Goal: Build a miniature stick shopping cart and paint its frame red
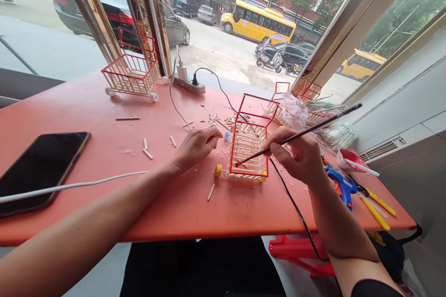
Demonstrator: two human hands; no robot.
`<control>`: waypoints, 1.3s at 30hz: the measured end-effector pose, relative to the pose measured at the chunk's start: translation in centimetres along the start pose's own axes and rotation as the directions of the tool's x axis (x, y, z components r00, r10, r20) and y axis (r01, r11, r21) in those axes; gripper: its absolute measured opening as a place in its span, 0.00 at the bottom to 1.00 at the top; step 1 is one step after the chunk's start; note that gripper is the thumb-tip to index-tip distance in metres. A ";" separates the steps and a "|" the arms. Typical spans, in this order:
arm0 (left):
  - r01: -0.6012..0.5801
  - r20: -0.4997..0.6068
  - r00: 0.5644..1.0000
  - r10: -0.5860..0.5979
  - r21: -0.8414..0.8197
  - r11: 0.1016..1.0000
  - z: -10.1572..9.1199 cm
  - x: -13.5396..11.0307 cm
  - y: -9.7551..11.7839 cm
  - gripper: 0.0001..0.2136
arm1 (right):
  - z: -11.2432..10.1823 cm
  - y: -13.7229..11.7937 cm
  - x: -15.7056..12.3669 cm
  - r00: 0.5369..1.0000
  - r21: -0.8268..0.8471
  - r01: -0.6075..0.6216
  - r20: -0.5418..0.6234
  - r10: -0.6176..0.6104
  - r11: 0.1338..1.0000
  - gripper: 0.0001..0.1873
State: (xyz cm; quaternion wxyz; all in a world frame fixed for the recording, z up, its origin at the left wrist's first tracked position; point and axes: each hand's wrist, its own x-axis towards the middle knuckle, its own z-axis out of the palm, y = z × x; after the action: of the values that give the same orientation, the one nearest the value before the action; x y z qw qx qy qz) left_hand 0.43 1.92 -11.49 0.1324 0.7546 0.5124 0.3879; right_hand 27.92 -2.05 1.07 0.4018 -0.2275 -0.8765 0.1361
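Note:
My right hand (296,153) is closed around a thin dark paintbrush (313,126). The brush's reddish tip reaches over a small model shopping cart (248,144) built from wooden sticks. Red colours the cart's top edges and its handle frame, while the sides and base are bare wood. Yellow wheels (218,170) show at its near end. Just left of the cart, my left hand (200,146) rests on the table with its fingers curled together and nothing visible in them. Its fingertips are apart from the cart.
A finished-looking cart with white wheels (130,74) stands back left. A phone (42,162) lies at left. To the right are a blue glue gun (343,185), yellow-handled pliers (379,202) and a red-stained cup (350,158). Stick offcuts (219,121) and a power strip (190,84) lie behind.

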 end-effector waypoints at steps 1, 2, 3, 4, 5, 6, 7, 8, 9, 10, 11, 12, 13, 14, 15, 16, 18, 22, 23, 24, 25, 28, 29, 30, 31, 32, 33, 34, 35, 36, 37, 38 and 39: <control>-0.002 -0.002 1.000 0.002 -0.002 1.000 0.0 0.0 0.0 0.13 | 0.1 -0.1 0.0 1.000 0.018 -0.005 0.007 0.004 1.000 0.08; -0.003 -0.006 1.000 0.003 -0.005 1.000 -0.1 0.0 0.0 0.13 | 0.3 -0.2 -0.1 1.000 0.037 -0.010 0.022 0.009 0.999 0.08; -0.003 -0.010 1.000 0.003 -0.007 1.000 -0.1 0.0 0.1 0.13 | 0.5 -0.3 -0.2 0.999 0.056 -0.015 0.043 0.013 0.998 0.07; -0.002 -0.012 1.000 0.001 -0.010 1.000 -0.1 -0.1 0.1 0.13 | 0.7 -0.3 -0.2 0.998 0.072 -0.020 0.065 0.016 0.997 0.07; 0.001 -0.014 1.000 -0.001 -0.014 1.000 -0.1 -0.1 0.1 0.13 | 0.9 -0.2 -0.3 0.997 0.082 -0.023 0.080 0.017 0.996 0.07; 0.004 -0.016 1.000 -0.004 -0.019 1.000 -0.1 -0.1 0.1 0.13 | 1.0 -0.2 -0.4 0.996 0.086 -0.028 0.085 0.021 0.996 0.07; 0.006 -0.018 1.000 -0.007 -0.025 1.000 0.0 -0.1 0.1 0.13 | 1.1 0.0 -0.4 0.997 0.082 -0.037 0.072 0.031 0.996 0.07; 0.008 -0.022 1.000 -0.008 -0.029 1.000 0.0 -0.1 0.1 0.13 | 1.1 0.2 -0.4 0.998 0.077 -0.050 0.042 0.047 0.996 0.08; 0.008 -0.026 1.000 -0.009 -0.032 0.999 0.1 -0.1 0.0 0.13 | 1.1 0.4 -0.4 0.998 0.071 -0.066 0.000 0.066 0.995 0.09; 0.007 -0.030 1.000 -0.008 -0.034 0.999 0.1 -0.1 0.0 0.13 | 1.1 0.6 -0.3 0.995 0.065 -0.083 -0.044 0.086 0.994 0.09; 0.005 -0.032 0.999 -0.006 -0.034 0.999 0.2 -0.1 0.0 0.13 | 1.1 0.8 -0.3 0.991 0.062 -0.100 -0.082 0.105 0.993 0.09; 0.002 -0.032 0.999 -0.003 -0.034 0.999 0.2 -0.1 -0.1 0.13 | 1.1 1.0 -0.2 0.987 0.060 -0.111 -0.109 0.117 0.992 0.09; -0.001 -0.032 1.000 0.000 -0.033 0.999 0.2 -0.1 -0.1 0.13 | 1.1 1.2 -0.2 0.984 0.058 -0.115 -0.127 0.122 0.992 0.08; -0.003 -0.030 1.000 0.002 -0.032 0.999 0.3 -0.1 -0.1 0.13 | 1.1 1.4 -0.2 0.983 0.056 -0.115 -0.136 0.121 0.992 0.07; -0.005 -0.028 1.000 0.004 -0.031 0.999 0.3 -0.1 -0.2 0.13 | 1.1 1.6 -0.2 0.983 0.053 -0.112 -0.141 0.118 0.992 0.07; -0.006 -0.028 1.000 0.005 -0.031 1.000 0.3 -0.1 -0.2 0.13 | 1.2 1.7 -0.2 0.983 0.049 -0.108 -0.145 0.114 0.993 0.06; -0.004 -0.030 1.000 0.004 -0.029 1.000 0.3 0.0 -0.2 0.13 | 1.4 2.0 -0.2 0.982 0.034 -0.105 -0.152 0.109 0.994 0.06; 0.002 -0.041 0.999 -0.003 -0.021 1.000 0.4 0.0 -0.3 0.13 | 1.6 2.4 -0.3 0.986 0.011 -0.105 -0.132 0.106 0.994 0.06; 0.003 -0.042 0.999 -0.004 -0.020 1.000 0.4 0.0 -0.3 0.13 | 1.7 2.5 -0.3 0.986 0.004 -0.105 -0.126 0.105 0.994 0.07; 0.004 -0.042 0.999 -0.005 -0.019 1.000 0.4 0.0 -0.3 0.13 | 1.7 2.6 -0.3 0.987 -0.010 -0.104 -0.128 0.102 0.994 0.07; 0.004 -0.041 0.999 -0.005 -0.019 1.000 0.4 0.0 -0.3 0.13 | 1.6 2.7 -0.3 0.985 -0.031 -0.104 -0.140 0.098 0.994 0.07; 0.003 -0.037 0.999 -0.004 -0.023 1.000 0.2 0.1 -0.2 0.14 | 1.5 2.9 -0.3 0.975 -0.093 -0.104 -0.206 0.084 0.990 0.07; 0.002 -0.038 0.999 -0.003 -0.024 1.000 0.2 0.1 -0.1 0.14 | 1.5 3.1 -0.3 0.971 -0.099 -0.106 -0.224 0.082 0.989 0.07; 0.001 -0.041 0.999 -0.002 -0.024 1.000 0.1 0.1 -0.1 0.13 | 1.4 3.2 -0.3 0.968 -0.103 -0.109 -0.235 0.083 0.989 0.07; 0.000 -0.044 0.999 -0.001 -0.024 1.000 0.1 0.1 -0.1 0.13 | 1.4 3.3 -0.3 0.967 -0.108 -0.112 -0.241 0.083 0.988 0.07; -0.001 -0.047 0.999 0.000 -0.024 1.000 0.0 0.1 -0.1 0.13 | 1.4 3.4 -0.3 0.967 -0.119 -0.113 -0.243 0.081 0.986 0.07; -0.003 -0.050 0.999 0.001 -0.023 1.000 0.0 0.1 -0.1 0.13 | 1.4 3.4 -0.3 0.967 -0.138 -0.111 -0.243 0.075 0.984 0.07; -0.003 -0.051 0.999 0.002 -0.022 1.000 0.0 0.1 -0.1 0.13 | 1.4 3.4 -0.4 0.969 -0.158 -0.105 -0.237 0.065 0.982 0.07; -0.004 -0.052 0.999 0.003 -0.022 1.000 0.0 0.0 -0.1 0.13 | 1.5 3.5 -0.4 0.972 -0.176 -0.097 -0.229 0.055 0.980 0.07; -0.004 -0.052 0.999 0.003 -0.021 1.000 0.0 0.0 -0.1 0.13 | 1.5 3.4 -0.4 0.974 -0.187 -0.087 -0.220 0.045 0.978 0.07; -0.003 -0.052 0.999 0.002 -0.021 1.000 0.0 0.0 -0.2 0.13 | 1.6 3.4 -0.5 0.976 -0.193 -0.082 -0.213 0.040 0.978 0.07; -0.002 -0.051 0.999 0.001 -0.020 1.000 0.1 0.0 -0.2 0.13 | 1.7 3.4 -0.5 0.977 -0.195 -0.081 -0.210 0.039 0.977 0.07; -0.001 -0.051 0.999 0.000 -0.020 1.000 0.1 0.0 -0.2 0.13 | 1.8 3.4 -0.5 0.977 -0.195 -0.081 -0.208 0.040 0.977 0.07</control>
State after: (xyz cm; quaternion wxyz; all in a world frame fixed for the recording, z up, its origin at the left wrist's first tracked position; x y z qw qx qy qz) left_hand 0.33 2.02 -11.68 0.1269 0.7433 0.5113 0.4122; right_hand 27.82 0.54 -1.84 0.4593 -0.3066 -0.8330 0.0344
